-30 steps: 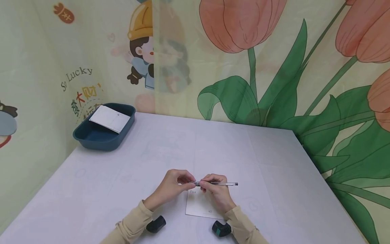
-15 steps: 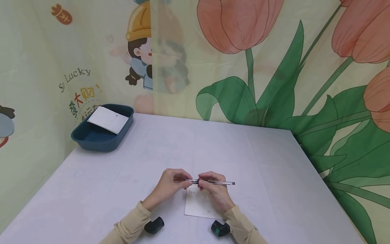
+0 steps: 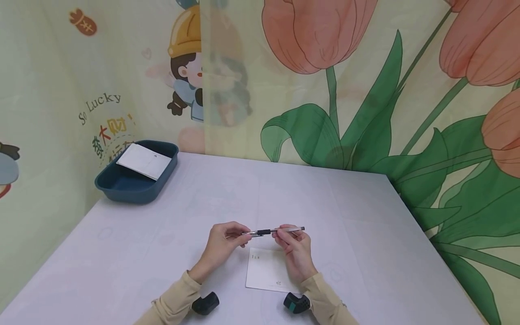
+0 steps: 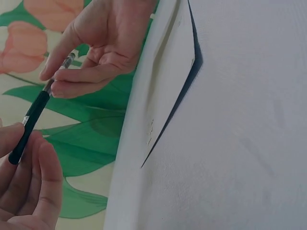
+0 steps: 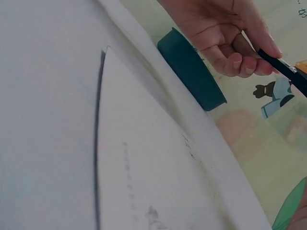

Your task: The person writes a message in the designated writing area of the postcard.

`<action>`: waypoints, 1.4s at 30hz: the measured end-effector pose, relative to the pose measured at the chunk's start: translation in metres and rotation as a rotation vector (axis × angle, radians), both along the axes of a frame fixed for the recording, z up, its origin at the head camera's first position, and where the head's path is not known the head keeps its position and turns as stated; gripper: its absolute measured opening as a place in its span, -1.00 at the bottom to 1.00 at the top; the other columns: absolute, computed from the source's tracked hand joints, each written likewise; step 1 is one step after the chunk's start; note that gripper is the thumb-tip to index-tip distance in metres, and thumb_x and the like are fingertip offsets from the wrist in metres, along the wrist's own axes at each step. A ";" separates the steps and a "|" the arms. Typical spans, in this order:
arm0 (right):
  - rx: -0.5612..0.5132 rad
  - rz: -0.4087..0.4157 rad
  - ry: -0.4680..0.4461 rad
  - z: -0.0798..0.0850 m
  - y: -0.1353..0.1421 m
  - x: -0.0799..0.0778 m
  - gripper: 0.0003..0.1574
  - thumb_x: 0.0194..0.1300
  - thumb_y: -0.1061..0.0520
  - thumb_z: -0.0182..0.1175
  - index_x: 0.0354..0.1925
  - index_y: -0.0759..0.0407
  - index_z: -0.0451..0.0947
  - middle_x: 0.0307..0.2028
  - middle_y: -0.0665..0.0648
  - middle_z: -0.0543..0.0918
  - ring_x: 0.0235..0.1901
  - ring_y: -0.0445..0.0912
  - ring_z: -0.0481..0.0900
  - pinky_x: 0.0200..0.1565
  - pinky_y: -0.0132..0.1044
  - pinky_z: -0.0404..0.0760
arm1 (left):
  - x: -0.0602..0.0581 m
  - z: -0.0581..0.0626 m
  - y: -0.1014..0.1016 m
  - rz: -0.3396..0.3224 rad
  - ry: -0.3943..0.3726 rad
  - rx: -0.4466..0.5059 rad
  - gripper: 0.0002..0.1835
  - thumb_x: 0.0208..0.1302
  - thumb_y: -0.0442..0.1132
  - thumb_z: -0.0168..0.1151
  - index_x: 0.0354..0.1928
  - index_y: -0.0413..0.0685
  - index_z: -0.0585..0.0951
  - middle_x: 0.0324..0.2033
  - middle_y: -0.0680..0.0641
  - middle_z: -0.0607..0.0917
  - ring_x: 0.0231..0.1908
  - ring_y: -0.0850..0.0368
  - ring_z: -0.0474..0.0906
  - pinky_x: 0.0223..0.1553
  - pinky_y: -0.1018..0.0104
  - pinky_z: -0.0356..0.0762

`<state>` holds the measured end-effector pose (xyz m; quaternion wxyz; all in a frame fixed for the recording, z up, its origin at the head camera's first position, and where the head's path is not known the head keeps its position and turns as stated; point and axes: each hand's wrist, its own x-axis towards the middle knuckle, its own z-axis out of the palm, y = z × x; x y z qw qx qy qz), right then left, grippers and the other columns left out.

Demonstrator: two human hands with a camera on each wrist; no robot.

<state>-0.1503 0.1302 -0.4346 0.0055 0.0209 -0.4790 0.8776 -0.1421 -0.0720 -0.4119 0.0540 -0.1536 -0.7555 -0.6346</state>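
Observation:
A slim pen [image 3: 264, 232] with a clear barrel and a dark section is held level between both hands above the table. My left hand [image 3: 219, 246] pinches its left end between thumb and fingers. Near the other end, my right hand [image 3: 298, 253] pinches the clear barrel, whose tip sticks out past the fingers. The left wrist view shows the dark part of the pen [image 4: 33, 117] running from the left fingertips toward the right hand [image 4: 103, 45]. Below lies a white card or booklet [image 3: 266, 271] with small print, partly covered by the right hand.
A dark blue tray [image 3: 126, 195] stands at the table's back left, with a white booklet [image 3: 144, 160] leaning in it. Printed curtains [image 3: 231, 135] rise behind the white table [image 3: 219, 194]. Black devices [image 3: 206, 303] sit at both wrists.
Both hands have lifted slightly with the pen and moved farther apart. The right hand now grips nearer the pen's right end, so more of the dark middle shows.

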 end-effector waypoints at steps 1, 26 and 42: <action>-0.005 -0.009 -0.010 0.000 0.000 0.000 -0.73 0.23 0.48 0.11 -0.36 0.16 0.59 -0.40 0.05 0.71 -0.39 -0.19 0.70 -0.22 -0.44 0.63 | 0.001 0.000 0.001 0.010 -0.010 0.001 -0.87 0.08 -0.41 0.38 -0.30 -0.31 0.68 -0.47 -0.18 0.70 -0.55 0.22 0.59 -0.41 0.37 0.58; 0.246 -0.130 -0.120 0.002 0.008 -0.001 -0.83 0.23 0.44 0.17 -0.17 0.39 0.50 -0.45 0.02 0.71 -0.45 -0.21 0.67 -0.28 -0.38 0.65 | 0.021 -0.003 0.016 -0.126 -0.026 -0.107 -0.80 -0.01 -0.29 0.48 -0.35 -0.24 0.70 -0.49 -0.06 0.71 -0.50 0.29 0.58 -0.39 0.43 0.58; 0.270 -0.090 -0.231 0.003 0.033 -0.008 -0.89 0.23 0.43 0.16 -0.28 0.31 0.57 -0.34 0.13 0.71 -0.42 -0.21 0.67 -0.28 -0.43 0.64 | 0.012 -0.001 0.006 -0.062 0.093 -0.222 -0.74 0.00 -0.31 0.46 -0.26 -0.31 0.68 -0.47 -0.04 0.71 -0.46 0.22 0.62 -0.33 0.38 0.61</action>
